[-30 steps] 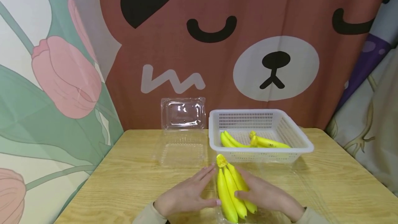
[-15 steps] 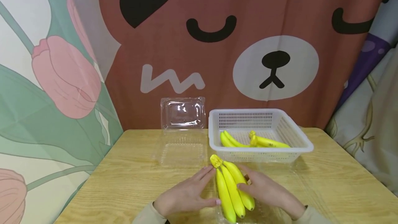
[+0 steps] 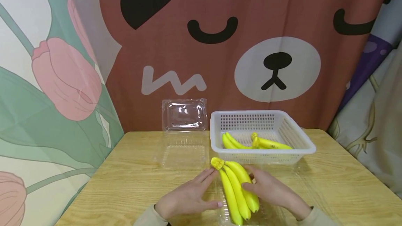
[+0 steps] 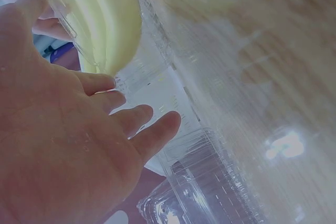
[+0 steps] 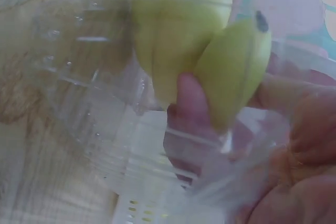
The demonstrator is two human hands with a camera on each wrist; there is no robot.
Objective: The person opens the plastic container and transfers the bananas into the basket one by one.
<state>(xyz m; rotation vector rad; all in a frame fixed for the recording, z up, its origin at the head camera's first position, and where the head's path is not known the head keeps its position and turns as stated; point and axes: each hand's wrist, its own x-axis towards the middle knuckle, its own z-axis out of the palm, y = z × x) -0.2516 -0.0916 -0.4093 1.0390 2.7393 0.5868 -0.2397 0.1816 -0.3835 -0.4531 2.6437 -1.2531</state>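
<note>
A bunch of several yellow bananas [image 3: 235, 193] lies over a clear plastic clamshell box [image 3: 223, 215] at the front of the table, stem end pointing away and left. My right hand [image 3: 272, 190] grips the right side of the bunch, thumb on top. In the right wrist view a finger curls round one banana [image 5: 236, 72], seen through clear plastic. Along the box's left edge rests my left hand [image 3: 188, 198], fingers extended and thumb apart. The left wrist view shows its fingertips at the plastic wall beside the bananas [image 4: 113, 19].
Behind the bunch stands a white perforated basket [image 3: 263, 156] with more bananas [image 3: 273, 144] in it. Left of it, a second clear clamshell box [image 3: 184, 116] stands with its lid raised. A printed bear curtain [image 3: 176, 55] hangs behind the wooden table [image 3: 125, 180].
The bunch has turned, its stem end swinging left. My right hand's fingers have moved round the right-hand banana. My left hand has stayed in place.
</note>
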